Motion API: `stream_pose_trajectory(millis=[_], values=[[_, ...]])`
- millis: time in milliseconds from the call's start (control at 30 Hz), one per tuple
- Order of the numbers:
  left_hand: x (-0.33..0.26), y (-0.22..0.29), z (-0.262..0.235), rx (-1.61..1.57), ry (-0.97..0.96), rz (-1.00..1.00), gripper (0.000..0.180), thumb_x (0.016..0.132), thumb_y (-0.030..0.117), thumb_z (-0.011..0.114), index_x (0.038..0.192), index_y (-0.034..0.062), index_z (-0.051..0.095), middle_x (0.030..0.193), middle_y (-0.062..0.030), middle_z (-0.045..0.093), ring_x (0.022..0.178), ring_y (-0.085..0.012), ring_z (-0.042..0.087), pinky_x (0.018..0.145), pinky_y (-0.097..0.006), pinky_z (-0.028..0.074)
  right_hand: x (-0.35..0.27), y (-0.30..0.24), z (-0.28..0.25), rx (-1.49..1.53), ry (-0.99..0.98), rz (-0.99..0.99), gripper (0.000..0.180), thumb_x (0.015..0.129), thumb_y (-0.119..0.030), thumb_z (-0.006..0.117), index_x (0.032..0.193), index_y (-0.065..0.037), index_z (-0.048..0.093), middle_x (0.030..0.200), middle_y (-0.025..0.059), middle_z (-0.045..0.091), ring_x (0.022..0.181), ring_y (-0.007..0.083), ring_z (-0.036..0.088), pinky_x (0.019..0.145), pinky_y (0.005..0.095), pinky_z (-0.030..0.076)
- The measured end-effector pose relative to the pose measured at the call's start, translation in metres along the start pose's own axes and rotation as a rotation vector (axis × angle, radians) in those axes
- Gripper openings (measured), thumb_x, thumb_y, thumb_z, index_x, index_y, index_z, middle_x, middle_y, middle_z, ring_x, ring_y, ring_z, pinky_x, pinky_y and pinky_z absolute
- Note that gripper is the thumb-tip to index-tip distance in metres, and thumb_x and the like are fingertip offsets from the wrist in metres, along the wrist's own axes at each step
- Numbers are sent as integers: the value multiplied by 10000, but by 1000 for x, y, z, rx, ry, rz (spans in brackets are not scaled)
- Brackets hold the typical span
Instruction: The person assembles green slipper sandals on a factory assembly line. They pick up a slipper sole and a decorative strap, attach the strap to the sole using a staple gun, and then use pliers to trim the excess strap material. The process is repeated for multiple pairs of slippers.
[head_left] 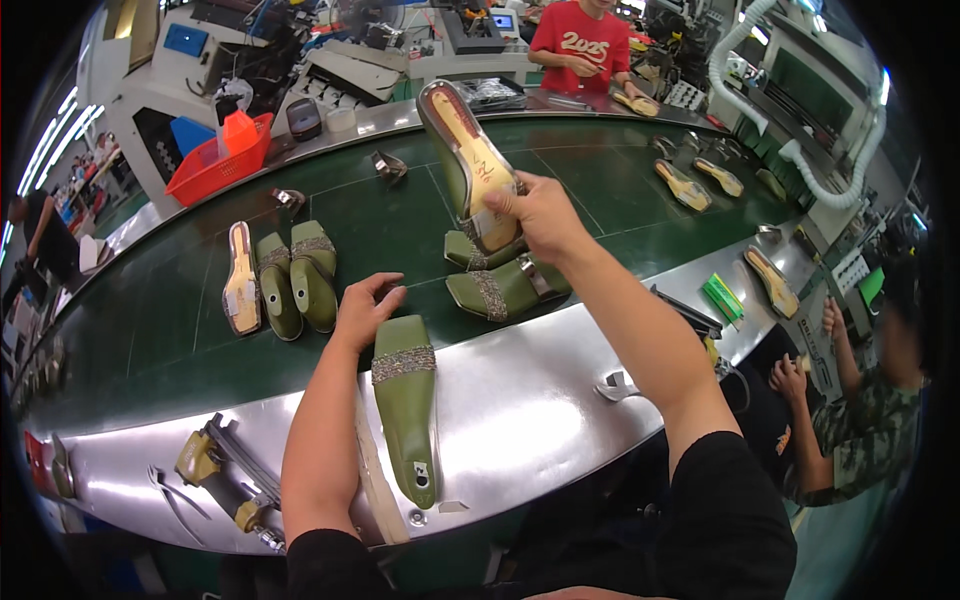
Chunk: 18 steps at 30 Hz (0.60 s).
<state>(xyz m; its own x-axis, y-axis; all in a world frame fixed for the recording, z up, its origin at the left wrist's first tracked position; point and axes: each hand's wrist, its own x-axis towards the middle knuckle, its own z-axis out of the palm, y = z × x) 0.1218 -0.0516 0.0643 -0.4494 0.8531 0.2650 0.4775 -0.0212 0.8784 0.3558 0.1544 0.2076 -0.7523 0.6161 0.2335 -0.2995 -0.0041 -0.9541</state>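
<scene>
Green shoes on the line

Green shoe (470, 165) is up in the air, held by the right hand (540, 215). The hand grips its lower end, and the long shoe points up and away. The left hand (362, 310) is loose and holds nothing. It rests on the belt (160, 330), touching the tip of another shoe (405, 400). That shoe lies long on the shiny surface (530, 400), pointing back to the person.

Both forearms come up from the near edge of the surface, bare below black sleeves. The left hand (365, 308) lies palm down, fingers loosely curled, near that edge. The right hand (540, 215) is raised farther out, fingers pinched closed in a grip, wrist straight
</scene>
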Motion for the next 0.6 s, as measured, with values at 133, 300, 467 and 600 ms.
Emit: stream_pose_trajectory(millis=[133,300,467,600], values=[[1,-2,-3,14,-43,-24,344,985,184,707,1269,-11,701,993,-85,776,843,-127,698,786,-287,568,-45,-4,12,35,53,-7,472,895,-170,849,1257,69,662,1063,112,760,919,162,714,851,325,591],[5,2,5,-115,-1,-2,339,969,218,717,1216,-12,734,927,-89,777,817,-137,706,752,-294,563,-106,36,15,124,190,-38,485,902,-18,764,1357,49,611,1188,87,714,1088,160,662,971,315,539],[0,3,3,-55,-14,34,377,956,261,714,1202,-24,734,941,-115,787,826,-147,723,779,-304,564,-177,65,19,-182,92,23,674,857,26,760,1478,23,498,1317,117,656,1218,178,628,1049,342,506],[0,5,7,-74,-32,15,386,946,273,718,1196,-21,737,937,-110,785,827,-157,721,793,-311,561,-197,92,13,-387,-2,32,528,896,-8,750,1396,-26,579,1333,106,666,1275,204,617,1081,351,495]])
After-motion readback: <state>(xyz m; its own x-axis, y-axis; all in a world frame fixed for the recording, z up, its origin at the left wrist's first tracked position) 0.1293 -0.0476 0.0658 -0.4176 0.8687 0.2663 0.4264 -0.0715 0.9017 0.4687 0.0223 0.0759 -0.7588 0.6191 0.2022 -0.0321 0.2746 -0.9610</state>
